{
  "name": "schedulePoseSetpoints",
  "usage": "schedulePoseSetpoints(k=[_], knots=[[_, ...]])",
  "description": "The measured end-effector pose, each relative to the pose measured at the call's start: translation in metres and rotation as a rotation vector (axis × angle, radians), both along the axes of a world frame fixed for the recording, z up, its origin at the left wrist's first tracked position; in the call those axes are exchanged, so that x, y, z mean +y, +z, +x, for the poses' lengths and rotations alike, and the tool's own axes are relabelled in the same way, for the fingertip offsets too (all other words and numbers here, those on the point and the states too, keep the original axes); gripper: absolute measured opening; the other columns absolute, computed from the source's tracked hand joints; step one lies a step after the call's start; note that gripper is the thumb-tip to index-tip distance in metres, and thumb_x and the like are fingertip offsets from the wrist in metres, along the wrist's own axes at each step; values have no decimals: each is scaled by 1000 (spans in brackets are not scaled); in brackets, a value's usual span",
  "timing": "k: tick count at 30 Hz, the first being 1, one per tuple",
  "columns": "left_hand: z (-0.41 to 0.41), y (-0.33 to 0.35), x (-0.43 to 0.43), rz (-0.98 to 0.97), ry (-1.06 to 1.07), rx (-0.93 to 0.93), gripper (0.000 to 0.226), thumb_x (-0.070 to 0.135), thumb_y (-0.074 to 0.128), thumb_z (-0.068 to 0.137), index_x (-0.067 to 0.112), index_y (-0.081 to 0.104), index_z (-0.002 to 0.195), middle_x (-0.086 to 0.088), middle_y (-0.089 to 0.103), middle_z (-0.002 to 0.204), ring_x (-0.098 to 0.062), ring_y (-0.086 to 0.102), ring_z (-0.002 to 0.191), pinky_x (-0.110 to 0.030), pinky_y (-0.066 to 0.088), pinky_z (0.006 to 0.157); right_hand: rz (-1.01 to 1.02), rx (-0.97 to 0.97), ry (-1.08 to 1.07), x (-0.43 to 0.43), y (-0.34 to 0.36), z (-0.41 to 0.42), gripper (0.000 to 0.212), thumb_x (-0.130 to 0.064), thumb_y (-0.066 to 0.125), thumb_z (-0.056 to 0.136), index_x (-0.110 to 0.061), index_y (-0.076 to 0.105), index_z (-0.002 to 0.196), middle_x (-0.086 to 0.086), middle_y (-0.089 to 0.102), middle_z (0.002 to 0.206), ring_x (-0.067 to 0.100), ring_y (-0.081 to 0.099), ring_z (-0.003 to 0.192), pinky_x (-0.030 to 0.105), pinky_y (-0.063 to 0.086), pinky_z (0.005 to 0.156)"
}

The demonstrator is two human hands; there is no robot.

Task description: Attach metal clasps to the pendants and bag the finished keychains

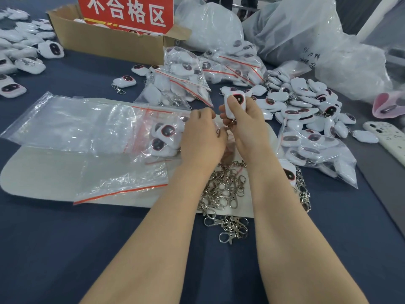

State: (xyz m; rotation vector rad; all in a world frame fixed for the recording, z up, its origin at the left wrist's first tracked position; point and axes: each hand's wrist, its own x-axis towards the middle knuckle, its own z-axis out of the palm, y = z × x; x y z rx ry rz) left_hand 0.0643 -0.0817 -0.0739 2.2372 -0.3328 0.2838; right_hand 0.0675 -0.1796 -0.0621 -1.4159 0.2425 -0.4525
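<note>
Right hand (245,126) grips white pendant (235,102) | left hand (200,134) pinches metal clasp (218,132) | loose clasps (225,189) between forearms

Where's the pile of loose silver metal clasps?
Head view, lower centre: pile of silver metal clasps lies between the forearms, straddling the pale mat's near edge and the dark blue tablecloth.

Head camera looks down, close over table (65,249).

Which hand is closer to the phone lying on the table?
The right hand. It holds a pendant, with the phone off to its right. The left hand, holding a clasp, sits beyond the right hand, farther away.
</note>
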Motion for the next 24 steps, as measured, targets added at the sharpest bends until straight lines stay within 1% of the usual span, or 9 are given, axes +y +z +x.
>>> schedulePoseSetpoints(k=[2, 4, 8, 12, 14, 17, 20, 22, 24], knots=[[-1, -1, 0, 62, 0, 13, 33, 25, 58, 88, 12, 51, 118, -8, 50, 120, -26, 50, 110, -32, 39, 80, -4, 4, -4, 2, -3, 1, 9, -17, 57, 95, -14, 60, 87, -5, 67, 67, 4, 60, 57, 17, 48, 57], [-1, -1, 0, 111, 2, 19, 35, 28, 58, 88, 11, 51, 118, -9, 51, 120, -28, 50, 110, -35, 40, 81, 13, 10, 4, 4, -5, 4, 10, -17, 57, 95, -15, 60, 85, -4, 68, 69, 5, 61, 58, 19, 50, 58], [-2, -2, 1, 143, 12, 25, 40, 34, 59, 88, 11, 49, 120, -10, 54, 117, -29, 51, 109, -36, 40, 80, 61, 50, 1, 4, -5, 6, 16, -22, 53, 98, -17, 61, 84, -2, 69, 75, 7, 63, 62, 25, 51, 64], [-2, -1, 1, 160, 9, 26, 42, 34, 60, 87, 11, 48, 121, -10, 53, 118, -29, 50, 109, -35, 39, 80, 123, 34, 38, 4, -3, 5, 23, -20, 46, 101, -16, 62, 86, 1, 69, 80, 12, 63, 68, 29, 51, 72], [-2, -1, 1, 168, 11, 25, 42, 34, 60, 87, 12, 48, 120, -10, 53, 118, -29, 50, 110, -35, 39, 80, 116, 16, 66, 4, -3, 3, 21, -19, 46, 101, -14, 61, 88, 4, 67, 84, 13, 62, 69, 28, 52, 72], [-2, -2, 0, 187, 15, 19, 41, 35, 60, 87, 12, 48, 119, -10, 52, 118, -30, 49, 111, -36, 39, 79, 100, 6, 77, 5, -2, 2, 20, -18, 45, 102, -15, 60, 89, 6, 66, 86, 13, 62, 71, 25, 51, 68], [-3, -2, 0, 197, 21, 16, 42, 35, 60, 87, 14, 48, 121, -9, 53, 120, -30, 49, 112, -37, 40, 81, 134, 18, 94, 8, -2, 3, 23, -20, 44, 102, -13, 60, 88, 7, 65, 84, 17, 62, 74, 29, 51, 71], [-3, -2, -1, 206, 27, 9, 40, 32, 59, 87, 15, 48, 121, -8, 53, 120, -29, 49, 112, -35, 37, 78, 179, 20, 117, 8, -1, 3, 23, -19, 44, 102, -10, 60, 89, 9, 64, 85, 19, 62, 76, 30, 52, 74], [-3, -2, -1, 206, 29, 5, 37, 29, 58, 87, 15, 48, 120, -8, 53, 119, -29, 50, 111, -31, 31, 73, 217, 14, 146, 6, 0, 3, 19, -13, 44, 102, -8, 60, 94, 11, 63, 91, 19, 62, 78, 27, 53, 72]])
